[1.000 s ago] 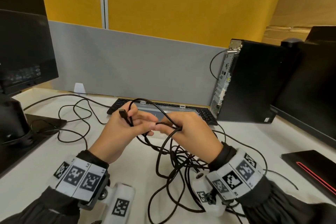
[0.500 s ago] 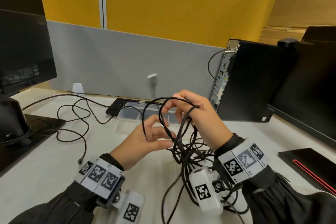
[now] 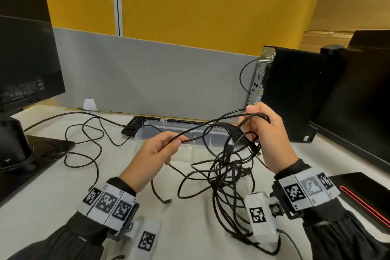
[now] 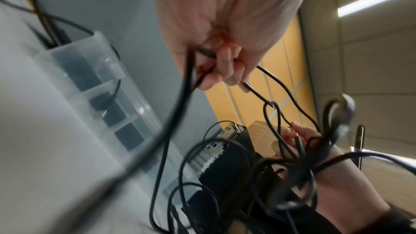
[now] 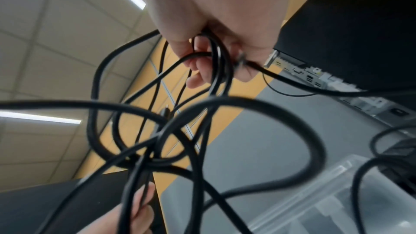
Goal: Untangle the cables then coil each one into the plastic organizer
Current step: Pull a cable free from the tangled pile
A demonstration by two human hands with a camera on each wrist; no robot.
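Note:
A tangle of black cables (image 3: 226, 167) hangs between my hands above the white desk, its lower loops trailing on the desktop. My left hand (image 3: 162, 145) pinches one black strand at mid-height (image 4: 223, 67). My right hand (image 3: 259, 126) is raised higher, near the computer tower, and grips a bundle of several loops (image 5: 216, 56). One strand runs taut between the two hands. The clear plastic organizer (image 3: 160, 133) lies behind the hands, in front of the keyboard, with divided compartments (image 4: 108, 95).
A black keyboard (image 3: 135, 124) sits behind the organizer. A computer tower (image 3: 295, 95) stands at the right, monitors at far left (image 3: 27, 48) and far right. Other black cables (image 3: 84, 143) snake over the left desk. A dark pad with a red stripe (image 3: 363, 196) lies right.
Both hands have drawn apart: the right rose and moved right with its loops, while the left moved to pinch a strand and pulled it left, stretching the tangle.

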